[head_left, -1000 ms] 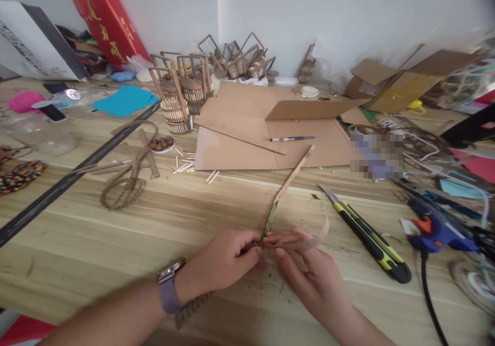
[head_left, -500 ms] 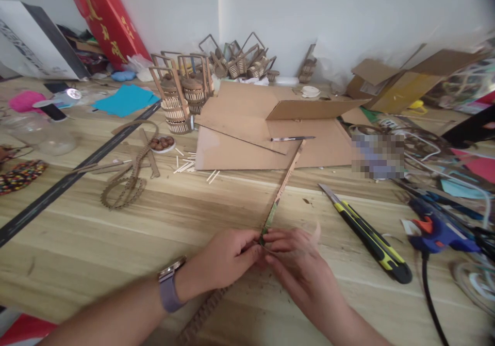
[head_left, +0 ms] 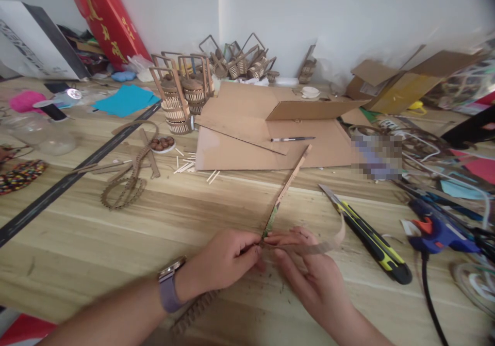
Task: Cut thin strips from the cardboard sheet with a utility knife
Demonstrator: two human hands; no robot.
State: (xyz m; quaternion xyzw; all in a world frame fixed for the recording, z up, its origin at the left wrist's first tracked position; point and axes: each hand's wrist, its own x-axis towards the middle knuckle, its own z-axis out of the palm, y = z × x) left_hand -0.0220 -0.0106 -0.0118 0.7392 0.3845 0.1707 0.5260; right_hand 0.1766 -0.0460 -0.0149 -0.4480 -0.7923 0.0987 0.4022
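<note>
A long, narrow cardboard strip [head_left: 288, 187] with a green printed patch slants from my hands up to the flat cardboard. Its notched tail [head_left: 195, 311] shows below my left wrist. My left hand [head_left: 228, 258], with a watch on the wrist, is closed, pinching the strip between thumb and forefinger. Facing it, my right hand [head_left: 315, 279] is closed on the same strip at the pinch point, fingertips close to the left thumb. From there a thin peeled paper layer [head_left: 328, 244] runs across my right fingers and curls upward. The exact grip under the fingers is hidden.
To the right lie a yellow-black utility knife [head_left: 371, 237], blade out, and a blue glue gun [head_left: 441, 232] with its cord. Flat cardboard [head_left: 235, 145] carries a pen [head_left: 293, 139]. Left are a coiled notched strip [head_left: 124, 194], small sticks [head_left: 185, 166] and miniature baskets [head_left: 178, 111].
The peeled paper layer has grown longer and now curls further right past my right hand. My right hand has shifted slightly right; the notched tail has slid up and left.
</note>
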